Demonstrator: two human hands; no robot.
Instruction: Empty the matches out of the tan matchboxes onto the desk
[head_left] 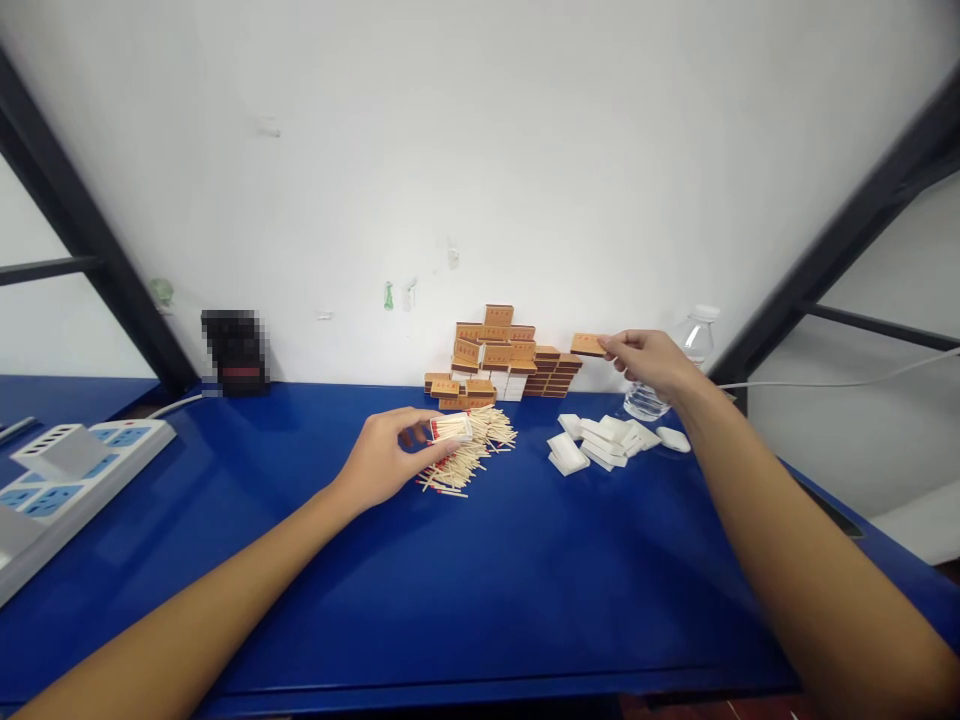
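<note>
My left hand point(386, 455) grips a small white matchbox tray point(451, 428) filled with red-tipped matches, fingers closed on its sides. The tray is over a loose pile of matches point(469, 465) on the blue table. Off to the right and higher, my right hand point(649, 358) pinches an orange-brown matchbox cover point(589, 345) by its right end, beside the stacked matchboxes point(495, 352). Whether anything is inside that cover cannot be seen. Several white matchbox trays point(600, 440) lie in a loose heap below my right hand.
A clear plastic bottle point(697, 340) stands behind my right wrist, partly hidden. A white power strip point(82, 480) lies along the left side of the blue table point(480, 600). A blurred dark object point(235, 350) stands against the white wall point(480, 150). A cable point(840, 382) runs at the right.
</note>
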